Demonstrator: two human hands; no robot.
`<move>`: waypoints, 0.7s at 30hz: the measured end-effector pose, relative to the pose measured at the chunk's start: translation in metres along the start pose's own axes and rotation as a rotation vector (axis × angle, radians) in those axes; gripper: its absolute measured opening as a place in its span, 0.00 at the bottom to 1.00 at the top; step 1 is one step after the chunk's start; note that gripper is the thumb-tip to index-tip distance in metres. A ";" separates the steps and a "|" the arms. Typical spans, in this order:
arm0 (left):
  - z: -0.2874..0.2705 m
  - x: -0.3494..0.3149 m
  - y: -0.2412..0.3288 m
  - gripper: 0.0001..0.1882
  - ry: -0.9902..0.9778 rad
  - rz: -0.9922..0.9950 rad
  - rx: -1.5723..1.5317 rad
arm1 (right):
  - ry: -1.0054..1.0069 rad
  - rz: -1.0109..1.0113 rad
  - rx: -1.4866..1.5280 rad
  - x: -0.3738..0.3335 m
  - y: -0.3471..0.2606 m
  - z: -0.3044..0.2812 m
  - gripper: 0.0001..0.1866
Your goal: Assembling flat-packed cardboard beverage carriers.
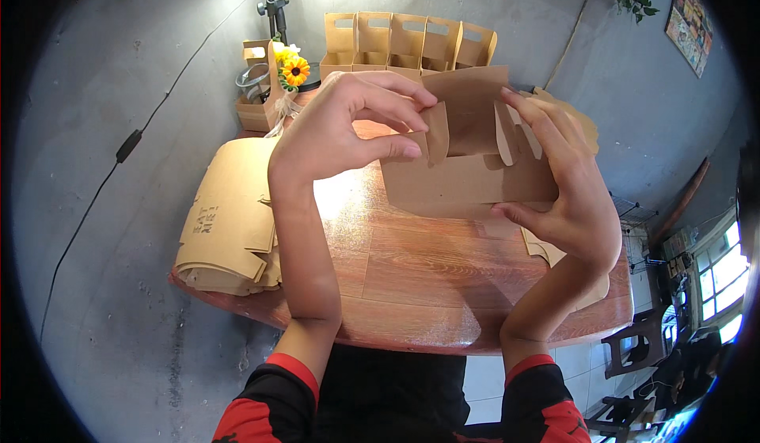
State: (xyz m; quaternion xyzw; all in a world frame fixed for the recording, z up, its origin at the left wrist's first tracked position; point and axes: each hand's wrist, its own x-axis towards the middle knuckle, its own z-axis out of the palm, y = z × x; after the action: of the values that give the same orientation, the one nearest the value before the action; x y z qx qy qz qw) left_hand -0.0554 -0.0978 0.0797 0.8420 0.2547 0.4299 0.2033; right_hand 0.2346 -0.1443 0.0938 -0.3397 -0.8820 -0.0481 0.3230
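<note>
Above the table I hold a partly folded brown cardboard carrier [459, 183], tilted so that its inner flaps and opening show. My left hand [348, 122] is closed on its left side, thumb and fingers at a small upright flap. On the right side, my right hand [574, 190] grips the carrier, with its thumb low on the front panel and its fingers over the upper flaps. To the left lies a thick stack of flat cardboard blanks [226, 205]. More flat cardboard [541, 247] shows partly beneath my right hand and forearm.
Several folded carriers [408, 41] stand in a row at the back of the wooden table [412, 265]. Yellow and orange flowers [295, 71] stand by another carrier [255, 114] at the back left. A black lamp stand [273, 7] rises behind them. A dark stool [640, 340] stands right.
</note>
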 end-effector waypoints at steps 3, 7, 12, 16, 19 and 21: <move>0.000 -0.001 -0.001 0.13 0.034 0.046 -0.008 | 0.020 0.004 -0.004 0.000 0.000 0.002 0.56; 0.001 0.001 0.004 0.12 0.082 0.145 0.051 | 0.057 -0.007 -0.006 -0.002 0.001 -0.001 0.55; 0.003 -0.001 0.005 0.08 0.138 0.168 -0.019 | 0.088 -0.010 -0.006 0.001 0.001 0.004 0.55; 0.000 -0.004 0.009 0.09 0.109 0.205 -0.021 | 0.096 0.011 0.031 0.005 0.000 0.007 0.54; -0.002 -0.006 0.013 0.08 0.117 0.160 0.056 | 0.094 0.017 0.009 0.008 -0.002 0.010 0.53; -0.002 -0.004 0.015 0.08 0.052 0.101 0.146 | 0.081 0.007 -0.018 0.009 -0.002 0.009 0.53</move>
State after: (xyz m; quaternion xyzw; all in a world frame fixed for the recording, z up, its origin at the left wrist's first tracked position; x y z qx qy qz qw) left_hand -0.0555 -0.1115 0.0869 0.8549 0.2478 0.4416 0.1129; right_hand 0.2234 -0.1380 0.0926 -0.3433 -0.8667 -0.0687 0.3554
